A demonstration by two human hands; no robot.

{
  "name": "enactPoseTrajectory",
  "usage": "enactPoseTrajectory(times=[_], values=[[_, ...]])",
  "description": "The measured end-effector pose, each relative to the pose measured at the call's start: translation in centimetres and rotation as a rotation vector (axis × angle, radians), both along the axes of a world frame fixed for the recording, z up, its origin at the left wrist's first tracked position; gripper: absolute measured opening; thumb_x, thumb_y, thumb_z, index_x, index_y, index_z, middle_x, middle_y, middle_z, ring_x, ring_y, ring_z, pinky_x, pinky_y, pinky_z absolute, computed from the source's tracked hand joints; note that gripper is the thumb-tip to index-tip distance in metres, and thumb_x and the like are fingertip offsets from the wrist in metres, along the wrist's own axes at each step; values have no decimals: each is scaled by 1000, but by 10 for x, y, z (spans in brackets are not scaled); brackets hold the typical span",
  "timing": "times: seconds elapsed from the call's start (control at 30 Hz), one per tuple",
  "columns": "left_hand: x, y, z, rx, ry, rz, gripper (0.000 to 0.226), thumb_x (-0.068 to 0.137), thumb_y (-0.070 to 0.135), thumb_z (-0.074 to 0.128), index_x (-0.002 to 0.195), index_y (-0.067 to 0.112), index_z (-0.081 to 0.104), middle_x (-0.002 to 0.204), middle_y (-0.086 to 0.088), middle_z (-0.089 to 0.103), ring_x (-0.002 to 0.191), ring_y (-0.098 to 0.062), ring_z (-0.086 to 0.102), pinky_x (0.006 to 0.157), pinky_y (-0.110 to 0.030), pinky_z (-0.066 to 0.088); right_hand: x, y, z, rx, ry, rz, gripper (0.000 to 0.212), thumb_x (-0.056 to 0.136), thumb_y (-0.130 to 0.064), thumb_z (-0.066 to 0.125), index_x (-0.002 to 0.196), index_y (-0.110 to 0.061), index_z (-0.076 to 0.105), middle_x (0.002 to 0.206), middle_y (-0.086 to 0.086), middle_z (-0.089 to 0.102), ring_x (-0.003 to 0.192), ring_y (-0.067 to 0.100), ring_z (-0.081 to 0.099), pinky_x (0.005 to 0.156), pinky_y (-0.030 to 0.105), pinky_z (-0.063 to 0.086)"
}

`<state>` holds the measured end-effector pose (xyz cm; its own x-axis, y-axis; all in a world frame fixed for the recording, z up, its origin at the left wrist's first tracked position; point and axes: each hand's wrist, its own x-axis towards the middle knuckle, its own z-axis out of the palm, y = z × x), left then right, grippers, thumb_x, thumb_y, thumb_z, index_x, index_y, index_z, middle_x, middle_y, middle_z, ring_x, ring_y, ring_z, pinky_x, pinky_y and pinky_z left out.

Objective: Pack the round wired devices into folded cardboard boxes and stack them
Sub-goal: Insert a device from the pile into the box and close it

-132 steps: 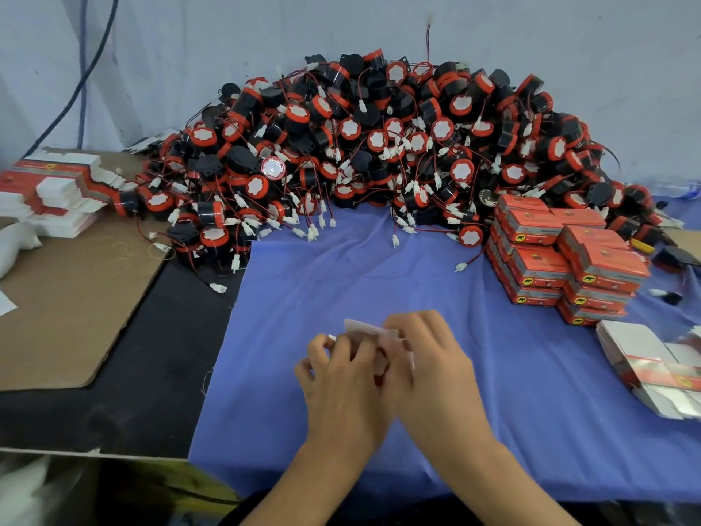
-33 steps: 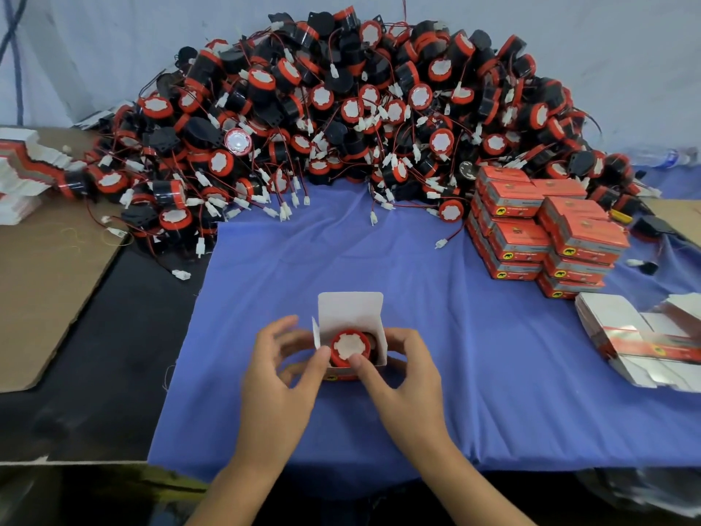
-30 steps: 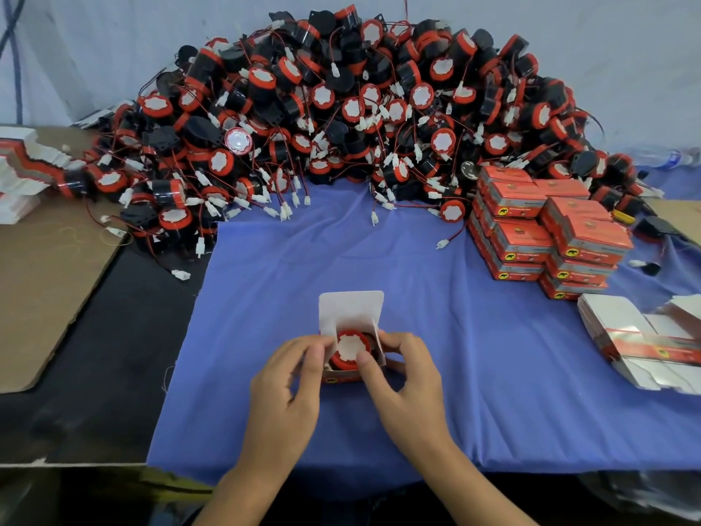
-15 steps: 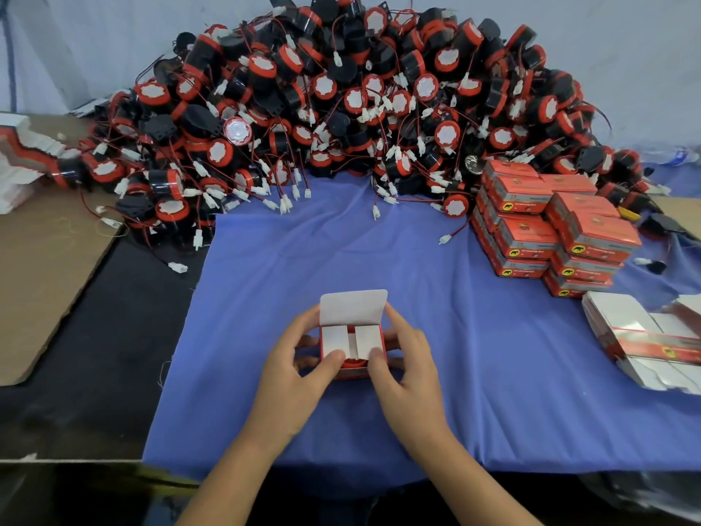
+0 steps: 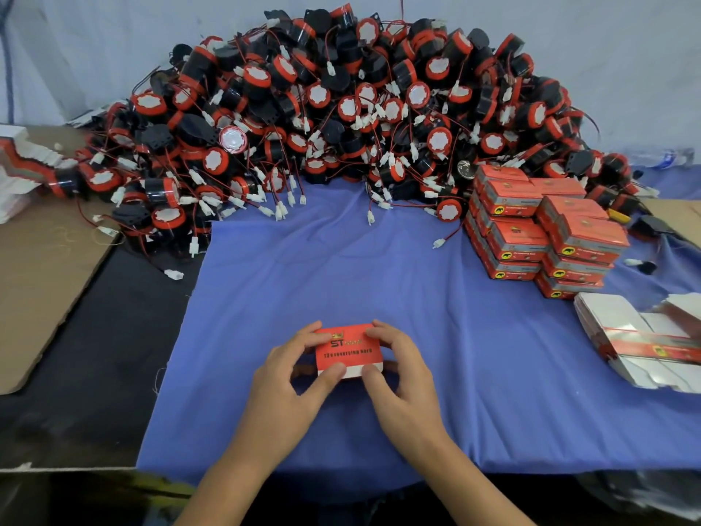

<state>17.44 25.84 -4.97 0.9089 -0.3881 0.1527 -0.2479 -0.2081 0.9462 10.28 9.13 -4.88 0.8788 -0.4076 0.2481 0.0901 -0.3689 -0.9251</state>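
The red box (image 5: 348,349) is at the near edge of the worktop (image 5: 95,354), approx. in the middle btw its left & right sides, over the blue cloth (image 5: 341,267); I cannot tell if it rests on the cloth or is lifted a little. Its long axis goes left to right, parallel to the near edge. The printed red face looks up w/ the text readable from the person's side, and a white strip shows along the near side. The lid is closed. The left hand (image 5: 292,377) grasps the left end and the right hand (image 5: 402,373) grasps the right end. The fingers curl over the far corners and both thumbs press on the white strip, so the box sits btw the two hands. Along the far edge a big pile of round wired devices (image 5: 341,119), black & red w/ white plugs, is well apart from the box. At the right side a stack of closed boxes (image 5: 538,229) touches the pile, w/ only cloth stretching btw it & the held box. Nearer, at the right edge, lie flat unfolded boxes (image 5: 645,343). On the left side lies a brown cardboard sheet (image 5: 41,267).
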Motion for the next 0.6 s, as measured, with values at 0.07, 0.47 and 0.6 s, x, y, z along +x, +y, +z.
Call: enactPoseTrajectory(times=[0.07,0.47,0.6], values=[[1,0,0,38,-47,1,41,85,54,70,125,53,61,142,30,53,115,-9,65,96,-32,55,0,-1,0,-13,-37,7,46,91,-12,58,126,-41,61,135,-18,57,129,11,56,91,20,51],[-8,-1,10,81,-192,137,31,88,52,63,118,56,68,141,22,56,128,11,50,100,-9,44,3,1,-1,-23,-97,-60,32,95,-22,68,118,-44,74,132,-22,61,119,11,64,89,26,56],[-12,-4,12,172,-297,172,36,93,26,63,127,21,73,138,1,57,119,-11,59,101,-5,37,2,2,0,-58,-109,-38,37,95,-17,68,123,-42,71,136,-17,60,125,8,61,92,17,52]])
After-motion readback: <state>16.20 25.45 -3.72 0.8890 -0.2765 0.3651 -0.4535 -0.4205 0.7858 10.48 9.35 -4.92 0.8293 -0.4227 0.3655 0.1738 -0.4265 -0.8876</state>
